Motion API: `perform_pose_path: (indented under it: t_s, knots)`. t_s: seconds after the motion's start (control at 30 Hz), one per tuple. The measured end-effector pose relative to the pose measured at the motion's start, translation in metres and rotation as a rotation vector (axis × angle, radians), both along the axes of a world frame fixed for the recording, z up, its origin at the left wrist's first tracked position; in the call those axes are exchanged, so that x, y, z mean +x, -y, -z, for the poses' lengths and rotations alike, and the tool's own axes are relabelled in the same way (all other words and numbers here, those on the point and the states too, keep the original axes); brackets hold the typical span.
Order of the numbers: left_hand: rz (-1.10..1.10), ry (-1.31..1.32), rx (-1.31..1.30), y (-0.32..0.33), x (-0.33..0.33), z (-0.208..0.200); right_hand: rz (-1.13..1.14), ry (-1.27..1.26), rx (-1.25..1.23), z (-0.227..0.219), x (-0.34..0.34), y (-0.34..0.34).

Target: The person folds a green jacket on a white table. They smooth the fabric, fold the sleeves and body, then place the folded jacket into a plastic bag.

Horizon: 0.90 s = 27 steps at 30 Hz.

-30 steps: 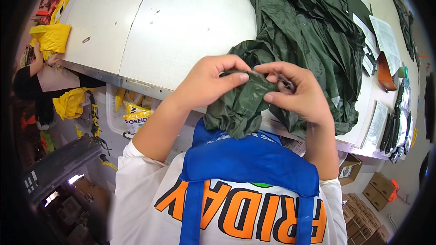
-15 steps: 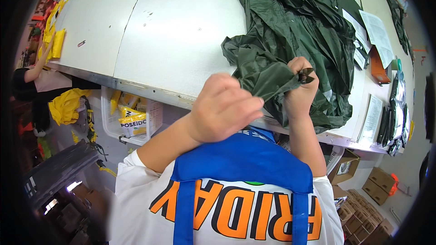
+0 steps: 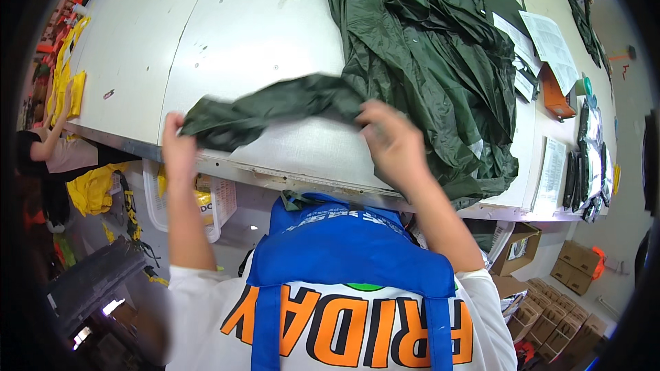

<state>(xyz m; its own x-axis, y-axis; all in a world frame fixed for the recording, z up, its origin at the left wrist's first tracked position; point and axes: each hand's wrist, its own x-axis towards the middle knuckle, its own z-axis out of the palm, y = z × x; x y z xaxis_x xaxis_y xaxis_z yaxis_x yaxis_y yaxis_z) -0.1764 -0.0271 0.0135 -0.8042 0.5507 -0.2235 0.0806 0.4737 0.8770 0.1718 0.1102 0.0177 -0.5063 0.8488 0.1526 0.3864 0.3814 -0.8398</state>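
Observation:
A dark green, thin, shiny garment [image 3: 426,75], likely rainwear, lies crumpled over the right half of the white table. One long, sleeve-like part [image 3: 275,106] of it is stretched leftward above the tabletop, slightly blurred. At the far end of this part, my left hand [image 3: 180,148] is closed on the fabric near the table's front edge. My right hand [image 3: 395,139] pinches the same part closer to the garment's body, its fingers partly blurred.
Papers [image 3: 550,38] and an orange box [image 3: 557,93] lie on the right, by several clear-wrapped dark packets [image 3: 591,154]. Under the front edge [image 3: 268,182] hangs a white basket [image 3: 223,203] with yellow packs. Another person [image 3: 51,148] handles yellow material at left. Cardboard boxes [image 3: 577,261] stand lower right.
My left hand has moved left and taken hold of the sleeve-like part, drawing it out from a bunched state. My right hand has shifted left and opened from its upright fist into a pinch.

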Motion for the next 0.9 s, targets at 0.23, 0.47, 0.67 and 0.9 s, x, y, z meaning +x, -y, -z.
perform_pose_path:
  t_s: [0.23, 0.47, 0.67, 0.9]
  knots:
    - [0.299, -0.344, -1.008, 0.119, -0.132, -0.028, 0.226, 0.934, -0.11, 0.091, 0.135, -0.081]
    - [0.96, 0.434, 0.334, -0.089, -0.018, -0.05, 0.329, 0.381, -0.11, 0.092, 0.097, -0.187]
    - [0.412, 0.624, -0.164, -0.289, 0.097, 0.088, 0.33, 0.324, -0.504, 0.109, 0.015, -0.243]
    - [0.277, 0.82, 0.052, -0.307, 0.103, 0.108, 0.325, -0.048, -0.425, 0.04, 0.056, -0.218]
